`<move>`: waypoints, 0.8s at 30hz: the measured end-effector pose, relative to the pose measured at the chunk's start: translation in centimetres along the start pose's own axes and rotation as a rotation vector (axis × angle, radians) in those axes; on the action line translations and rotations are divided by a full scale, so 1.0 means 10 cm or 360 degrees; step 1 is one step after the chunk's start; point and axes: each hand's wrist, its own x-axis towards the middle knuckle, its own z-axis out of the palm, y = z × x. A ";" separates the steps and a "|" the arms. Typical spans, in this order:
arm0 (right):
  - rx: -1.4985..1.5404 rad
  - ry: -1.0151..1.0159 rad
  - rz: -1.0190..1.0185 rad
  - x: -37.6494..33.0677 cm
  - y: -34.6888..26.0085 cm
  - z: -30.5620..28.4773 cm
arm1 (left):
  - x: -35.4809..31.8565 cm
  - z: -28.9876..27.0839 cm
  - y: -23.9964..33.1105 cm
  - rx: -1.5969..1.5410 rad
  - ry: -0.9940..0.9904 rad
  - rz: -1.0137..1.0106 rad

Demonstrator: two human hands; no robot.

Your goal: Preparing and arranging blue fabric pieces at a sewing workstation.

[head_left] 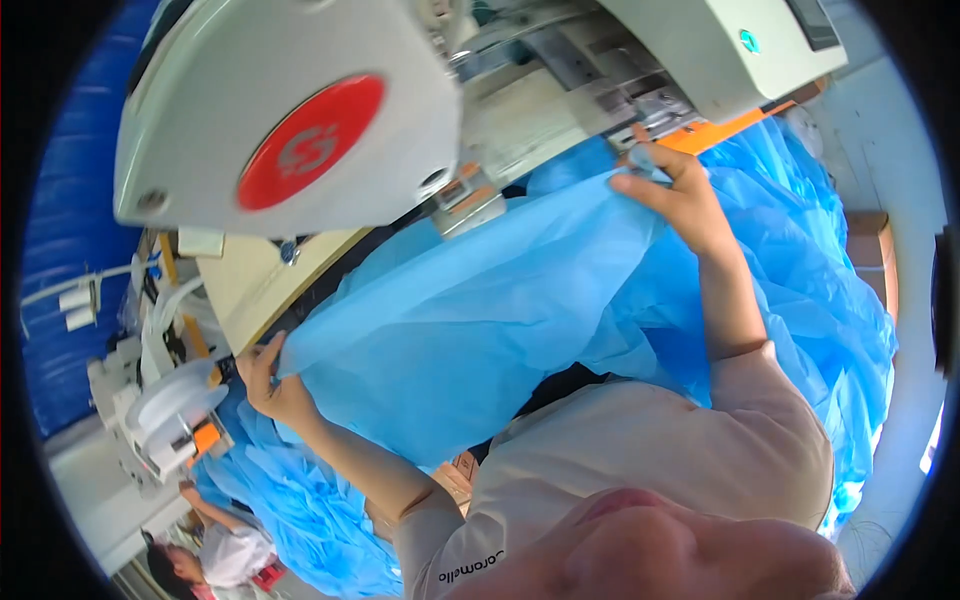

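A large sheet of thin blue nonwoven fabric [470, 310] lies spread across the table in front of a big white sewing machine [300, 110] with a round red badge. My left hand [268, 380] grips the fabric's near left corner at the table edge. My right hand [675, 190] pinches the fabric's far edge close under the machine's head, near the needle area [650, 105]. The fabric stretches taut between both hands. My beige short-sleeved top fills the lower middle.
More blue fabric is heaped at the right [820, 300] and lower left [300, 520]. A beige tabletop [255, 285] shows at the left. White reels and fittings [160, 400] stand at the far left. Another person [215, 555] works at the lower left. A cardboard box [870, 250] sits right.
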 end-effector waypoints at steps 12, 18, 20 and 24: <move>-0.0563 0.0814 0.0193 0.11 0.09 -0.05 | 0.07 0.88 0.50 -0.0417 -0.0054 0.0098; -0.1163 0.0814 -0.0754 0.58 0.25 -0.01 | 0.10 0.88 0.45 -0.0411 -0.0194 -0.0075; -0.0943 0.0796 -0.0604 0.57 0.33 -0.06 | 0.10 0.70 0.37 -0.0275 -0.0331 -0.0153; -0.0826 0.0984 -0.0724 0.49 0.27 -0.07 | 0.05 0.15 0.15 0.0241 -0.1127 -0.0280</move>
